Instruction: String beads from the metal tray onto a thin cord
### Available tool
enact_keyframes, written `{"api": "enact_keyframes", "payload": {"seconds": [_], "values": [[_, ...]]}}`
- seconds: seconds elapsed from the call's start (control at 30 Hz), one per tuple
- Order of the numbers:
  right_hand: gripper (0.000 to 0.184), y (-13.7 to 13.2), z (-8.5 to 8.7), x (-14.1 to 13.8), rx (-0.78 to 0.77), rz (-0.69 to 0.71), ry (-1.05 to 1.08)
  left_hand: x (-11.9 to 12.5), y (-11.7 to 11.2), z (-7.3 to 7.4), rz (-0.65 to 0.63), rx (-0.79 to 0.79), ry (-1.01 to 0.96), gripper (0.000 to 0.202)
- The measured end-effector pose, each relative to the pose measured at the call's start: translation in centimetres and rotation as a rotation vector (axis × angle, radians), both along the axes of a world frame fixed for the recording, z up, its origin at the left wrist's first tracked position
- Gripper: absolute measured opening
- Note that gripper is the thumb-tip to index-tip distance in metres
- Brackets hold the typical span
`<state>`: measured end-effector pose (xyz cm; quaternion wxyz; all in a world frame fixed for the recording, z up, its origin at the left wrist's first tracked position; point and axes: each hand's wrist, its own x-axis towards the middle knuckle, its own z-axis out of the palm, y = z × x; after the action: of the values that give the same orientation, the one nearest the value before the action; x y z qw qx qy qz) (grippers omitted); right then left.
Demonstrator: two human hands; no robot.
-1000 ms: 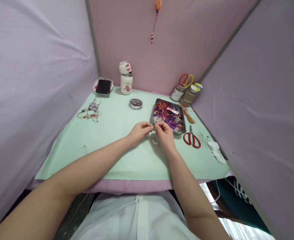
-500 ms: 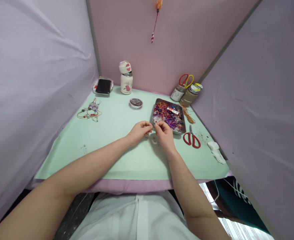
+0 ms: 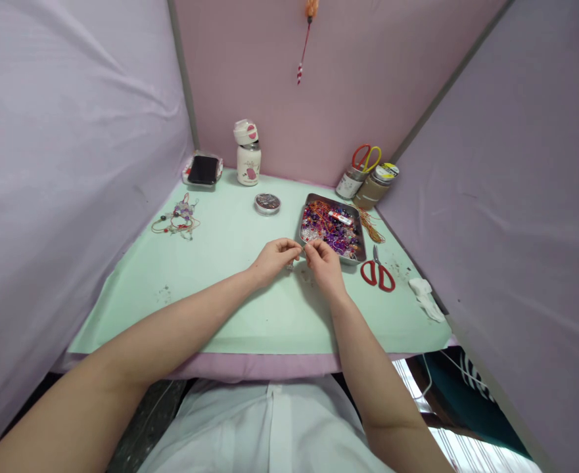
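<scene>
My left hand (image 3: 278, 257) is closed in a pinch, thumb against fingers, at the near left corner of a metal tray of beads (image 3: 361, 256). A small piece of clear beadwork (image 3: 290, 266) hangs under its fingertips. Almost touching it, my right hand (image 3: 323, 261) pinches too, its fingertips just in front of the tray. Whatever lies between the right fingers is too small to name. Purple, red and clear beads (image 3: 332, 235) fill the tray, with a red-and-white tube (image 3: 341, 218) on top. Red-handled scissors (image 3: 378, 270) lie to the right.
Beaded strings (image 3: 178, 220) lie on the left of the green tabletop (image 3: 210, 289). Farther back are a round tin (image 3: 267, 203), a white bottle (image 3: 248, 161), a black phone-like object (image 3: 204, 169), a can with scissors (image 3: 351, 182) and a brown jar (image 3: 374, 187). Crumpled tissue (image 3: 426, 300) is at right.
Both hands keep their pinch in nearly the same place. The fingertips have drawn slightly closer together. Nothing on the table has moved.
</scene>
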<state>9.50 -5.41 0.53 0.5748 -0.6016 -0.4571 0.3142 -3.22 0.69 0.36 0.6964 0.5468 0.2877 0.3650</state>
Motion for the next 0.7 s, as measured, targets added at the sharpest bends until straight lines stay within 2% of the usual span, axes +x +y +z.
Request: {"api": "enact_keyframes", "payload": {"seconds": [0.33, 0.57, 0.7], "values": [[0.025, -0.1, 0.1, 0.2, -0.072, 0.058, 0.003, -0.1, 0.2, 0.3, -0.006, -0.150, -0.119, 0.014], [0.033, -0.2, 0.3, 0.0, -0.106, 0.037, 0.113, -0.4, 0.1, 0.5, 0.122, 0.067, 0.023, 0.017], [0.031, -0.3, 0.6, -0.3, -0.125, 0.056, 0.138, -0.5, -0.2, 1.1, 0.146, 0.090, 0.070, 0.017]]}}
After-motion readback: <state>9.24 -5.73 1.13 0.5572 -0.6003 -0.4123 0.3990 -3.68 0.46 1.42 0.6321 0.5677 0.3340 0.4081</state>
